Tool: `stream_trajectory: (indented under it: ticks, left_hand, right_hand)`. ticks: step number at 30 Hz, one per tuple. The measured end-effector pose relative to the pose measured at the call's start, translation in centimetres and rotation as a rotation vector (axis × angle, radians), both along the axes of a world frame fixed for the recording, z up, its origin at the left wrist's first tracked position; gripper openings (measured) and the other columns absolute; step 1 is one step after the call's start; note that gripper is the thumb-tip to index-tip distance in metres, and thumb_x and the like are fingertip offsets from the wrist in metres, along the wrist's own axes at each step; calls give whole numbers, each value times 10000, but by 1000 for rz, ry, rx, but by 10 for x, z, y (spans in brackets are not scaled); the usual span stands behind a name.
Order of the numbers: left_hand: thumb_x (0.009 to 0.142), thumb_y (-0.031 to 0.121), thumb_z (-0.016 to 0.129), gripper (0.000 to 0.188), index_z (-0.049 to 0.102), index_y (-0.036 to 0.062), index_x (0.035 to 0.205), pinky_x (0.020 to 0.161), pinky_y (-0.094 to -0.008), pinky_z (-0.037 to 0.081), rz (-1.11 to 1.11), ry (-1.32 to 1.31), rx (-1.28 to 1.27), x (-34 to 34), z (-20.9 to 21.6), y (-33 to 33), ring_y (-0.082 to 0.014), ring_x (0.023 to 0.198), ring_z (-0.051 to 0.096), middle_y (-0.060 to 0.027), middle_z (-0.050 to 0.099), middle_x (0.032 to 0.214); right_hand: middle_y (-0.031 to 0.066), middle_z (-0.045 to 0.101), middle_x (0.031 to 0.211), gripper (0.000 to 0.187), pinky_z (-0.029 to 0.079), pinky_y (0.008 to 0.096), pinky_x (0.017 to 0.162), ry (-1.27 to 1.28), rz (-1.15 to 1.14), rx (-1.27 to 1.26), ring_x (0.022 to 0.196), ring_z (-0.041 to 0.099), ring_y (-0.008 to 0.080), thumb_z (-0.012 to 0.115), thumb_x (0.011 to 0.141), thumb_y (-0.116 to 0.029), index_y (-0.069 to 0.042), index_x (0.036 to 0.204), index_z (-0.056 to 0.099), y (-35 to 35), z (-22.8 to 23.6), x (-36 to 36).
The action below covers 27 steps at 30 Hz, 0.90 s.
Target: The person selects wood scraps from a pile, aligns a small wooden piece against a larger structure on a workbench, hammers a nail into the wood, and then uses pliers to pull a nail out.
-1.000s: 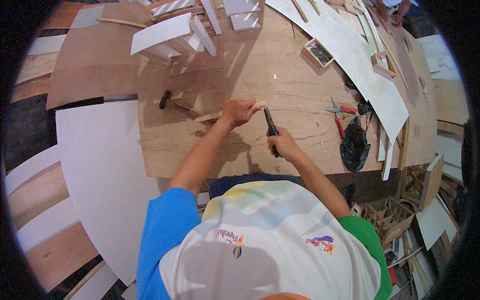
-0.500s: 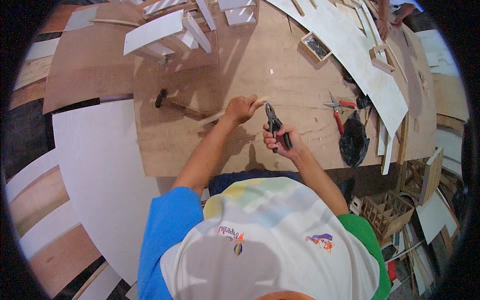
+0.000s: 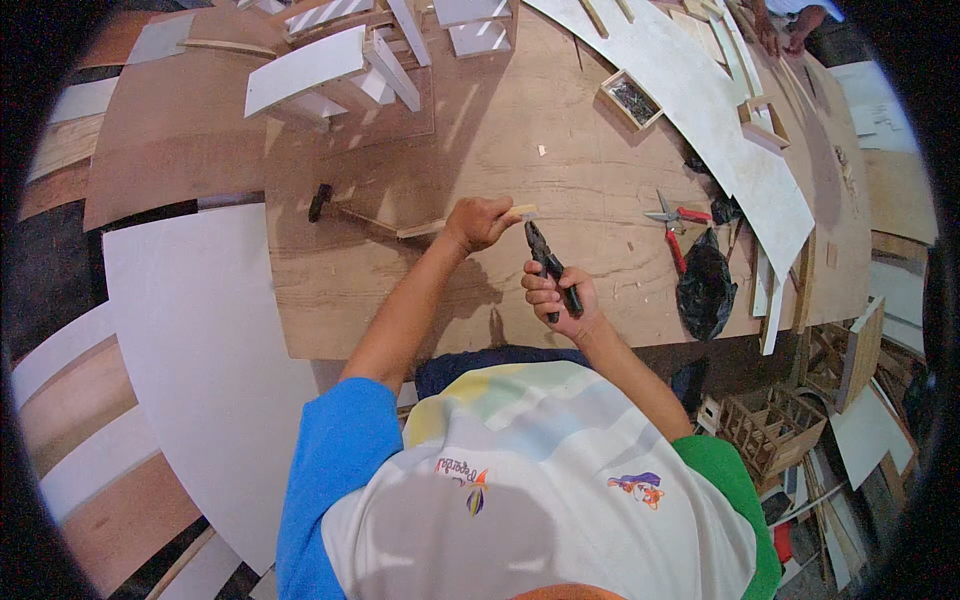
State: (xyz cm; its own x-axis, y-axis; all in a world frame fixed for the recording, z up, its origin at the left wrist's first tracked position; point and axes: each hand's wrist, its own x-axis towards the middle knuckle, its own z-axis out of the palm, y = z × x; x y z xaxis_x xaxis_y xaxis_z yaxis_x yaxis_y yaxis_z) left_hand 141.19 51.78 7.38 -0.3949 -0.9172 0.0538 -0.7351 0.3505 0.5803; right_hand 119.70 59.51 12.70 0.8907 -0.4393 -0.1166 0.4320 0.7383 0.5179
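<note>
My left hand point(image 3: 480, 222) is closed around a narrow wooden strip point(image 3: 422, 230), whose pale end pokes out past the fingers on the right. In my right hand point(image 3: 568, 295) is a pair of pliers point(image 3: 546, 258) with dark handles, gripped in the palm. Its jaws point up and left, right at the strip's end; whether they bite on anything there is too small to tell. Left of the strip a hammer point(image 3: 320, 203) lies on the plywood tabletop point(image 3: 590, 170), its handle running toward the strip.
Red-handled snips point(image 3: 690, 214) and a black plastic bag point(image 3: 708, 290) lie at the right. Farther back are a small box point(image 3: 632, 100) of dark metal pieces, a long white board point(image 3: 700, 110) and white wooden frames point(image 3: 320, 65). Another person's hands point(image 3: 785, 38) show at the far right.
The pliers' jaws have shifted slightly left and down, and the handles sit closer together. My left hand and the strip have hardly moved. The other person's hands have shifted a little.
</note>
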Motion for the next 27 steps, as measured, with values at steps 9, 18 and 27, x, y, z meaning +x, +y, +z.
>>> stream_trajectory:
  ticks: [9, 18, 27]
  left_hand:
    - [891, 451, 489, 381, 571, 83, 836, 551, -500, 443, 73, -112, 71, -6, 2, 5, -416, 638, 579, -198, 573, 629]
    - [899, 439, 487, 429, 632, 35, 877, 577, -474, 443, 426, 33, 231, 31, 50, -11, -392, 622, 583, -209, 584, 660]
    - [795, 442, 651, 425, 635, 19, 842, 539, -415, 427, 459, 197, 217, 5, 49, 26, -332, 558, 559, -181, 563, 615]
  right_hand:
    - [200, 590, 732, 228, 474, 460, 635, 1809, 448, -1521, 711, 602, 355, 562, 713, -63, 5, 918, 491, -19, -18, -10]
    - [183, 617, 835, 406, 519, 373, 672, 1598, 467, -1159, 763, 637, 258, 502, 737, -30, 45, 1134, 465, -30, -38, -49]
    - [99, 565, 1010, 649, 491, 309, 696, 1275, 269, -1064, 884, 571, 200, 498, 707, 8, -21, 1343, 375, -13, -42, -22]
